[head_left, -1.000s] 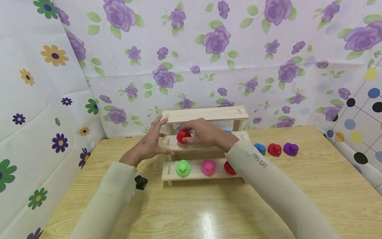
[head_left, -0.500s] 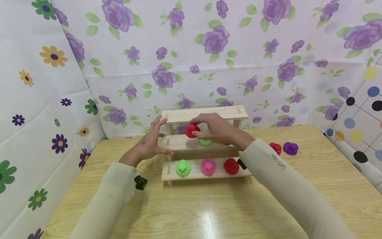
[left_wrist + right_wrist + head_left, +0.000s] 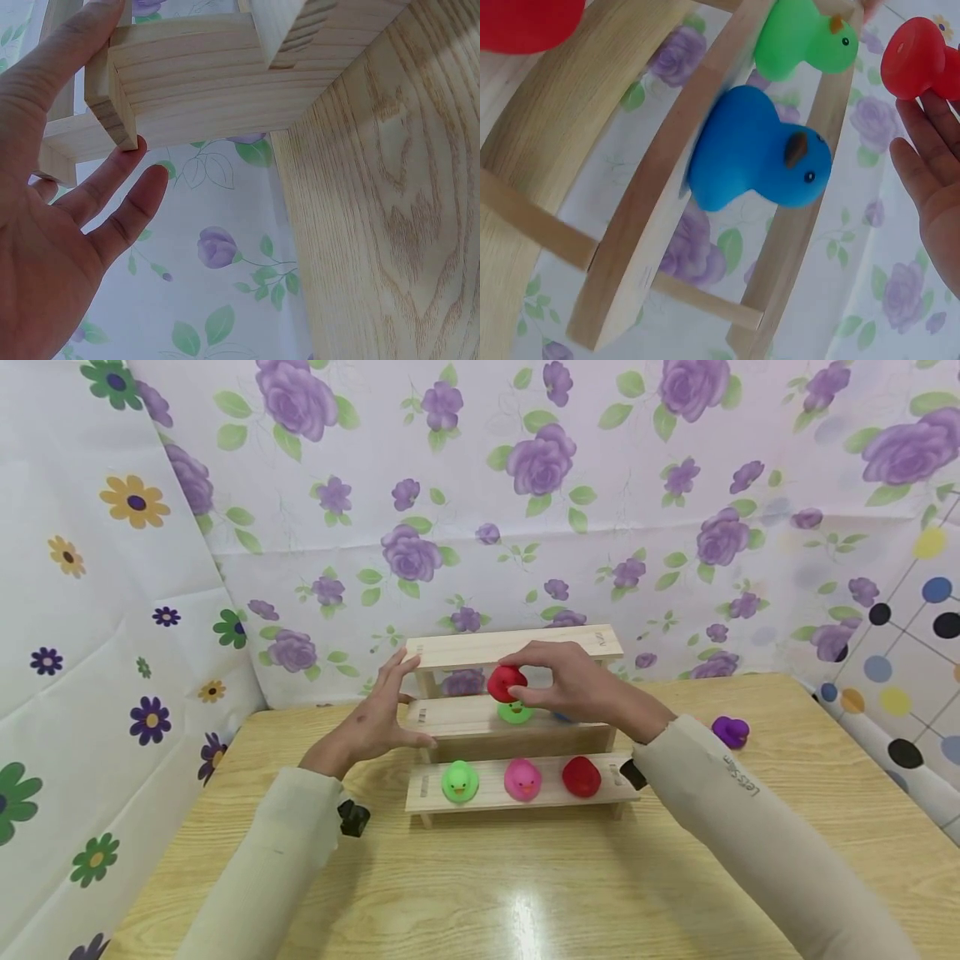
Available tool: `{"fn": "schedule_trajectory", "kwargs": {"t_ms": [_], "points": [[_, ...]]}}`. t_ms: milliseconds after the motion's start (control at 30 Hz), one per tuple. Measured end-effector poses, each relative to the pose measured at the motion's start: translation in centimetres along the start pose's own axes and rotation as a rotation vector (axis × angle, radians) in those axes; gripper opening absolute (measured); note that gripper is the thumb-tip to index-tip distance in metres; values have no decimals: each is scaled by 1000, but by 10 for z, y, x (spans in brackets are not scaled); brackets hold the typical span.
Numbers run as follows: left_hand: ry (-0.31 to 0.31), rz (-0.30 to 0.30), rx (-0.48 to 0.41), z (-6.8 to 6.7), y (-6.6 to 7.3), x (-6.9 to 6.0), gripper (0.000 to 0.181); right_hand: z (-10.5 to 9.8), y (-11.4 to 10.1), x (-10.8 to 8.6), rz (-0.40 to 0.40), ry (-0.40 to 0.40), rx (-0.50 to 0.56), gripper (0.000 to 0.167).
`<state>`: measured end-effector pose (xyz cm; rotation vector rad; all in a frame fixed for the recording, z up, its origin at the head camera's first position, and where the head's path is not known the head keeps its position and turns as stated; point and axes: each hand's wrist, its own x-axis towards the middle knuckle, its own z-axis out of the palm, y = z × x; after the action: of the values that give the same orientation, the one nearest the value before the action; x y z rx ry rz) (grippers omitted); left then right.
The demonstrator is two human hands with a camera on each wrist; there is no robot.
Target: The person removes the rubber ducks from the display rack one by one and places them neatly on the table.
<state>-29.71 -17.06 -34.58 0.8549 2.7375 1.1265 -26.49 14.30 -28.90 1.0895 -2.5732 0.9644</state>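
My right hand (image 3: 573, 683) pinches a red rubber duck (image 3: 506, 683) between thumb and fingers, held in the air above the middle shelf of a three-tier wooden rack (image 3: 480, 647). Just below the duck, a green rubber duck (image 3: 515, 711) stands on that shelf. Beside it is a blue rubber duck (image 3: 735, 150), mostly covered by my right hand in the head view. My left hand (image 3: 375, 717) holds the rack's left end, thumb at the front of the middle shelf and fingers behind.
On the bottom shelf sit a green duck (image 3: 460, 782), a pink duck (image 3: 522, 779) and a red duck (image 3: 581, 777). A purple duck (image 3: 730, 732) lies on the wooden table (image 3: 450, 893) to the right. Floral cloth (image 3: 487, 568) hangs close behind the rack.
My right hand has lifted the red duck from the middle shelf's left end and carried it rightward, uncovering the shelf's left end. My left hand stays in place on the rack.
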Motion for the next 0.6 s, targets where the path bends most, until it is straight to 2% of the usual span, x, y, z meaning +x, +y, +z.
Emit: {"fn": "schedule_trajectory", "kwargs": {"t_ms": [267, 600], "points": [[-5, -6, 8, -1, 1, 0, 122, -3, 3, -13, -4, -9, -21, 39], [-9, -15, 9, 0, 0, 0, 122, -11, 7, -28, 31, -10, 3, 41]]}}
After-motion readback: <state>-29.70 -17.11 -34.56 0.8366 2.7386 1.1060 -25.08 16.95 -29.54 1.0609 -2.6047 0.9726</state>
